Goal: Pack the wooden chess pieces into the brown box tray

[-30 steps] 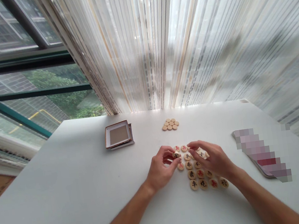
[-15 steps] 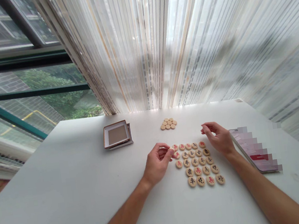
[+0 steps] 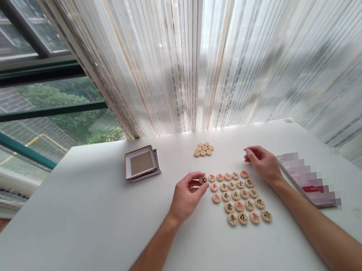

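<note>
My left hand [image 3: 187, 197] is closed around the rim of a round wooden Chinese chess piece [image 3: 203, 179] with a black character facing up. This piece sits at the left end of the farthest row, beside a red-marked piece [image 3: 212, 178]. Several rows of face-up Chinese chess pieces [image 3: 236, 195], in red and black, lie to the right of that hand. Past the right end of the rows, my right hand [image 3: 263, 164] hovers or rests with fingers curled together; no piece shows in it.
A small cluster of blank-side-up pieces [image 3: 203, 149] lies farther back. An open shallow box [image 3: 141, 163] stands at the back left. A flat pinkish case, partly blurred out [image 3: 302, 181], lies by my right forearm. Curtains [image 3: 172, 65] hang behind the white table [image 3: 81, 237].
My left hand has moved slightly left, and the piece in it now shows its black character upward at the end of the far row. The right hand has barely moved.
</note>
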A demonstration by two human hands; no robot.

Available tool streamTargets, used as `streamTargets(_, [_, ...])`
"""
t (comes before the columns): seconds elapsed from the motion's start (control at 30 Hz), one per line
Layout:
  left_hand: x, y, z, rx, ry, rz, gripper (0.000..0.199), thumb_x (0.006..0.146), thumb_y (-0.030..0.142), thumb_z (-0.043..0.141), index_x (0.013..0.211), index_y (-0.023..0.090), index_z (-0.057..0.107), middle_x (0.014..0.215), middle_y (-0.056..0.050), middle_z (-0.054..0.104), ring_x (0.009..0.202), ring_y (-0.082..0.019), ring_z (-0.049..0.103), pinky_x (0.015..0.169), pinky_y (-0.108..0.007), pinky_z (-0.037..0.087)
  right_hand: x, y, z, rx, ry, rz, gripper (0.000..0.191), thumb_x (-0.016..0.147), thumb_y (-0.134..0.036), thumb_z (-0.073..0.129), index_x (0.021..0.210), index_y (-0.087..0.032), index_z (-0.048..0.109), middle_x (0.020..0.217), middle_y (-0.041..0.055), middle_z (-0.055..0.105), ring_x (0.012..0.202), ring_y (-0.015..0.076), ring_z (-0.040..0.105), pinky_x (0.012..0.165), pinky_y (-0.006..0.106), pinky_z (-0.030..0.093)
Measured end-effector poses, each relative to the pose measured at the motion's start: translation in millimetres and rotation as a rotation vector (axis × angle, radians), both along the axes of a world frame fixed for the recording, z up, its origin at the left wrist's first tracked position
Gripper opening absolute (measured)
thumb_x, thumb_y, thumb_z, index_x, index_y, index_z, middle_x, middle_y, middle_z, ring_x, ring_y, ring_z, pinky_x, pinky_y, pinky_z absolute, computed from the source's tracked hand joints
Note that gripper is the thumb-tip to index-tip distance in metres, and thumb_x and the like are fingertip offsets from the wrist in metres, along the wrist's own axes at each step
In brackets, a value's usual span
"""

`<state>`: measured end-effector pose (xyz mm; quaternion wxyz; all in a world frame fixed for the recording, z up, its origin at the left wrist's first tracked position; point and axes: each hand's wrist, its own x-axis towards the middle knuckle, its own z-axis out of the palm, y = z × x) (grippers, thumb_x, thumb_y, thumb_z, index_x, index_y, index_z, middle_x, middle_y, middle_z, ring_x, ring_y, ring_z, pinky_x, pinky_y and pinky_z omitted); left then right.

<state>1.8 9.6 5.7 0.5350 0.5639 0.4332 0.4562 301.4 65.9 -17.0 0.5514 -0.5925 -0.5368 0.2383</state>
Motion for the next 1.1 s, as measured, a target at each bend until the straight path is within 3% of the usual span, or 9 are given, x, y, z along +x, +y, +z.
streamTargets(0.33, [-2,-2,3.6,-0.066,0.069,-0.07,0.042,0.079,0.038,0.079,0.114,0.016,0.069,0.092,-0.007,0.077,0.087,-0.021,0.074,0.084,-0.034,0.063,-1,-2,4.0,-0.032,-0.017,0.005,0.036,0.085,-0.053,0.067,0.094,-0.018,0.069,0.071,0.0037,0.07,0.064,0.0186,0.068,0.064,0.03,0.057])
streamTargets(0.57, [-4,-4,9.9,0.032,0.158,-0.115,0.041,0.084,0.042,0.074,0.116,0.018,0.07,0.098,-0.008,0.078,0.089,-0.022,0.075,0.087,-0.035,0.061,-1,-3,5.1,-0.043,-0.028,0.009,0.034,0.086,-0.052,0.067,0.095,-0.019,0.069,0.071,0.0032,0.07,0.064,0.0185,0.068,0.064,0.029,0.056])
streamTargets(0.8, [-9,-8,19.3,0.145,0.236,-0.229,0.033,0.091,0.042,0.065,0.112,0.017,0.068,0.095,-0.008,0.075,0.084,-0.019,0.071,0.079,-0.03,0.058,-1,-1,2.0,-0.042,-0.029,0.013,0.036,0.086,-0.054,0.066,0.095,-0.019,0.069,0.071,0.0036,0.071,0.064,0.0189,0.069,0.062,0.029,0.056])
streamTargets(0.97, [-12,-9,17.0,0.191,0.34,-0.295,0.027,0.083,0.037,0.073,0.103,0.019,0.069,0.09,-0.004,0.073,0.078,-0.015,0.067,0.074,-0.026,0.055,0,-1,0.4,-0.033,-0.032,0.014,0.039,0.085,-0.056,0.066,0.095,-0.019,0.069,0.071,0.0039,0.071,0.064,0.0193,0.069,0.062,0.03,0.057])
streamTargets(1.1, [-16,-8,13.3,0.143,0.39,-0.348,0.014,0.085,0.031,0.069,0.094,0.021,0.073,0.087,-0.002,0.074,0.076,-0.015,0.065,0.072,-0.025,0.053,0,-1,0.3,-0.025,-0.035,0.016,0.038,0.085,-0.056,0.066,0.095,-0.019,0.068,0.072,0.0036,0.071,0.065,0.0194,0.069,0.064,0.03,0.057])
